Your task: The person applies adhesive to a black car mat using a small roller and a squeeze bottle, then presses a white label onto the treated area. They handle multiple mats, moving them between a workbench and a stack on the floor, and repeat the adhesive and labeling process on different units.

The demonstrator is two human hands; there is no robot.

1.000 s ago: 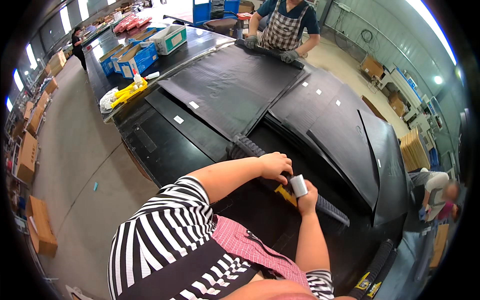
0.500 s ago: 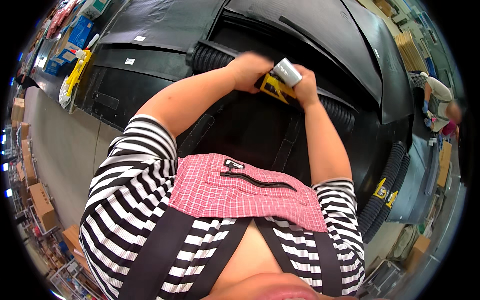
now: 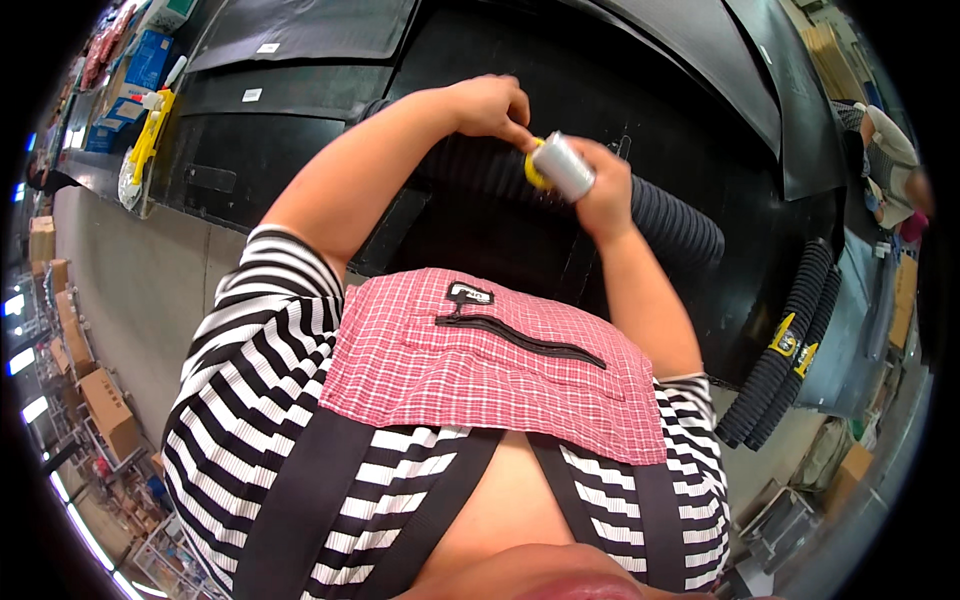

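Observation:
My right hand (image 3: 598, 188) grips a silver-grey roll (image 3: 562, 165) with a yellow piece (image 3: 534, 166) at its end. My left hand (image 3: 492, 104) pinches at that yellow piece with thumb and fingertips. Both hands hover over a black ribbed corrugated hose (image 3: 672, 222) that lies across a black work table (image 3: 270, 150). My striped shirt and red checked apron fill the lower half of the view.
Two more black ribbed hoses with yellow labels (image 3: 785, 350) lean at the right. Black sheets (image 3: 300, 30) cover the table top. Yellow tools (image 3: 145, 145) and blue boxes (image 3: 150, 60) sit at the left end. Cardboard boxes (image 3: 105, 415) stand on the floor. A seated person (image 3: 890, 160) is at far right.
The view has tilted further down toward my body. My hands stay together on the roll and yellow piece over the hose, now higher in the picture.

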